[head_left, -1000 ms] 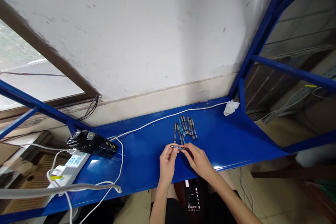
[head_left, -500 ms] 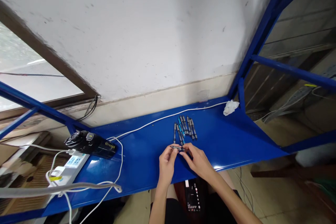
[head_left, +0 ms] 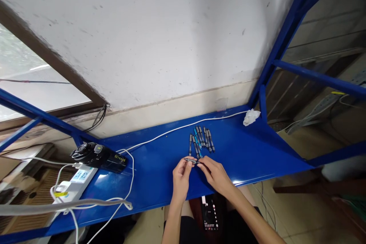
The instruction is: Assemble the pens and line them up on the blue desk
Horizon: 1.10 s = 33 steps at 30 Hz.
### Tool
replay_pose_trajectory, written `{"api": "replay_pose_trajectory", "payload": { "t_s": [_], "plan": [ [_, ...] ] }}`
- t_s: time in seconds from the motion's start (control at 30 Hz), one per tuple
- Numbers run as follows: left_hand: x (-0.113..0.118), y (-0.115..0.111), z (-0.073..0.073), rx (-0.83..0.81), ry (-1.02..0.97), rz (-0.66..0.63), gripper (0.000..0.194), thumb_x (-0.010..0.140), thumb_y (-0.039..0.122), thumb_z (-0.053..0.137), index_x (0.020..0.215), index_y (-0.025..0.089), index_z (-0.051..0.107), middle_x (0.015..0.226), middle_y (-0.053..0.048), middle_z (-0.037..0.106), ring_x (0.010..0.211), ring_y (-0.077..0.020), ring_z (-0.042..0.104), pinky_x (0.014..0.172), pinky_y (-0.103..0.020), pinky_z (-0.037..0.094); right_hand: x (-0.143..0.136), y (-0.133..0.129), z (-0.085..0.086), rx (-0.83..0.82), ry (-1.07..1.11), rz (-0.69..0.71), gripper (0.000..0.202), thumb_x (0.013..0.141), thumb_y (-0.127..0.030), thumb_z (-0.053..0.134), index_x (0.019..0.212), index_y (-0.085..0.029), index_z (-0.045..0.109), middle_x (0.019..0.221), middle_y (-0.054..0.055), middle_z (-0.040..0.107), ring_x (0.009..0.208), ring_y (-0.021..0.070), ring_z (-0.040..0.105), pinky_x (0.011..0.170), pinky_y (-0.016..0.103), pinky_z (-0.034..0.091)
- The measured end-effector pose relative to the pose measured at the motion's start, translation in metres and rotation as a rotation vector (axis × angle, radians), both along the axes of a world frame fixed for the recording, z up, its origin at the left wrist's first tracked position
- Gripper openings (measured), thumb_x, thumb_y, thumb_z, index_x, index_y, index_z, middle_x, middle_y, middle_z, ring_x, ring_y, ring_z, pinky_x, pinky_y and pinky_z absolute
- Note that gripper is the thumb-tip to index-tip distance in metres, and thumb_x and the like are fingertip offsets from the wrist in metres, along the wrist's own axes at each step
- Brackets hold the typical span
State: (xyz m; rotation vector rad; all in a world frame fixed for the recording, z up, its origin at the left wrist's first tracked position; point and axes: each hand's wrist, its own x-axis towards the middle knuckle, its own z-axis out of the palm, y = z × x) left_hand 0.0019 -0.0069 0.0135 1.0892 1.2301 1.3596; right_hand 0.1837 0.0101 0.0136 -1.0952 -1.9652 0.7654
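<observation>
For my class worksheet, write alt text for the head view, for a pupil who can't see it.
A person's left hand and right hand hold a dark pen over a blue table, with a cluster of dark and bright-blue pens just beyond. A black bottle and white power strip are at the left; a crumpled white item lies at the back right.

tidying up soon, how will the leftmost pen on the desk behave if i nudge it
The leftmost pen will probably feel stiff, being straight; it's slim, so likely light; on the glossy desk, it may slide or roll.
</observation>
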Motion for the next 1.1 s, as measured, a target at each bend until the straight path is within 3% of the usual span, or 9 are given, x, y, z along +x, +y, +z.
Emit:
{"api": "replay_pose_trajectory", "payload": {
  "t_s": [0.1,0.27,0.47,0.6,0.67,1.1],
  "plan": [
    [0.0005,-0.0003,0.0021,-0.001,-0.018,0.012,0.036,0.098,0.051,0.073,0.112,0.018,0.079,0.115,-0.012,0.078,0.102,-0.0257,0.072,0.094,-0.033,0.055,-0.0004,0.0001,0.0009,0.001,-0.003,-0.007,0.025,0.115,-0.035,0.043,0.121,-0.027,0.066,0.107,0.006,0.073,0.095,0.0218,0.073,0.084,0.034,0.055],
    [0.0008,-0.0005,0.0039,-0.007,-0.016,-0.003,0.036,0.097,0.051,0.074,0.113,0.019,0.079,0.116,-0.012,0.079,0.104,-0.0263,0.073,0.097,-0.034,0.055,-0.0002,0.0000,0.0018,-0.026,0.047,-0.019,0.019,0.113,-0.036,0.049,0.111,-0.026,0.064,0.099,0.004,0.072,0.090,0.0210,0.072,0.082,0.033,0.055],
    [-0.0001,0.0002,0.0049,0.006,0.000,-0.015,0.037,0.098,0.052,0.072,0.112,0.019,0.079,0.116,-0.012,0.078,0.105,-0.0269,0.072,0.095,-0.035,0.055,-0.0001,0.0002,0.0007,0.015,-0.011,-0.022,0.027,0.114,-0.035,0.043,0.126,-0.027,0.066,0.106,0.006,0.074,0.096,0.0229,0.073,0.085,0.034,0.057],
    [0.0004,-0.0001,0.0058,-0.002,-0.011,-0.022,0.037,0.098,0.051,0.072,0.113,0.018,0.079,0.118,-0.013,0.078,0.105,-0.0270,0.072,0.098,-0.035,0.055,-0.0002,0.0002,-0.0018,-0.023,0.032,-0.050,0.017,0.112,-0.036,0.051,0.114,-0.025,0.064,0.097,0.003,0.073,0.088,0.0214,0.073,0.081,0.033,0.056],
    [0.0006,0.0000,0.0060,0.002,-0.017,-0.015,0.036,0.098,0.051,0.072,0.113,0.018,0.079,0.115,-0.013,0.078,0.104,-0.0266,0.071,0.097,-0.035,0.054,-0.0001,0.0003,-0.0007,-0.011,0.022,-0.019,0.022,0.114,-0.034,0.046,0.110,-0.026,0.066,0.099,0.004,0.074,0.091,0.0211,0.073,0.082,0.032,0.056],
    [-0.0003,0.0005,0.0046,0.002,-0.029,-0.038,0.035,0.099,0.050,0.071,0.113,0.019,0.079,0.114,-0.012,0.078,0.105,-0.0264,0.071,0.098,-0.034,0.054,-0.0008,0.0004,0.0016,-0.022,0.030,-0.030,0.021,0.113,-0.035,0.048,0.119,-0.027,0.066,0.104,0.005,0.074,0.093,0.0215,0.073,0.084,0.033,0.055]
  ]
}}
